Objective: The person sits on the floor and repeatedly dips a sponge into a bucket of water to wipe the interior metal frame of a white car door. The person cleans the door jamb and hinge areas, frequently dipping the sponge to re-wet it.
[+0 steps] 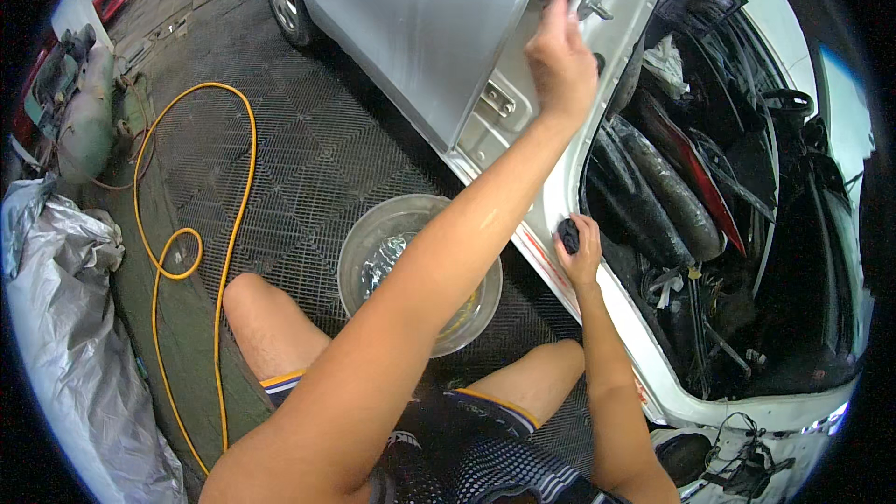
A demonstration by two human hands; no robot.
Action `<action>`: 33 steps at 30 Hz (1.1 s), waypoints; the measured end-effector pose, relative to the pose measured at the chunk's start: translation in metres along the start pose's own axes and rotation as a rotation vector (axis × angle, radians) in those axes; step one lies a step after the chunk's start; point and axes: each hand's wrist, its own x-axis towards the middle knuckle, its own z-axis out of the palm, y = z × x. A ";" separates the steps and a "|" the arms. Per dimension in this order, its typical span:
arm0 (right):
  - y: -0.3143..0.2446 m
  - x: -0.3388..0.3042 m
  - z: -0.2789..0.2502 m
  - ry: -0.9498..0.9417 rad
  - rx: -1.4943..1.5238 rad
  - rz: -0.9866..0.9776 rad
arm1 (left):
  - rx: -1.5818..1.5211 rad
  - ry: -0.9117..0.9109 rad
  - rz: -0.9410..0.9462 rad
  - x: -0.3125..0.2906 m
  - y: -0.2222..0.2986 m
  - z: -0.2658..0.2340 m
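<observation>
My left arm reaches up across the car's bare door frame point(523, 121). At its end my left hand point(563, 65) is closed against the pillar, fingers pressed together beside a metal striker point(592, 6). What it holds, if anything, is hidden. Lower down, my right hand point(585, 252) grips a small black lump, like a crumpled cloth or sponge point(568, 236). It presses this lump onto the white door sill point(537, 224). Reddish streaks mark the sill's side. Below my left forearm stands a round tub of water point(347, 266), partly covered by that arm.
A silver car door point(420, 28) fills the upper middle. Inside the car lie dark panels and loose parts point(653, 187). A yellow hose point(252, 131) loops over the black grid floor mat point(299, 131). Silver sheeting point(75, 317) and a greenish tank point(89, 121) are at left.
</observation>
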 end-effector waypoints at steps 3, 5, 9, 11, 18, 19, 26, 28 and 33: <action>-0.001 -0.003 0.011 0.010 -0.003 -0.006 | 0.238 -0.016 0.189 -0.020 -0.056 -0.008; 0.002 0.004 0.017 -0.001 -0.021 -0.006 | 0.263 -0.047 0.129 -0.049 -0.093 -0.028; 0.007 -0.004 0.016 0.021 -0.078 -0.015 | 0.196 -0.140 -0.111 -0.027 -0.057 -0.002; 0.004 -0.005 0.016 0.018 -0.083 -0.012 | 0.243 -0.098 -0.095 0.000 -0.033 0.016; 0.009 -0.003 0.016 0.009 -0.109 0.003 | 0.247 -0.264 -0.456 0.039 -0.003 0.026; 0.009 -0.001 0.017 0.016 -0.109 -0.004 | 0.316 -0.193 -0.393 0.033 0.000 0.033; 0.007 0.001 0.017 0.000 -0.108 0.029 | 0.239 -0.201 -0.366 0.029 -0.004 0.029; 0.009 0.004 0.019 0.024 -0.095 -0.003 | 0.244 -0.271 -0.318 0.026 -0.007 0.024; 0.005 -0.006 0.017 -0.008 -0.089 0.022 | 0.282 -0.246 -0.359 0.024 -0.022 0.028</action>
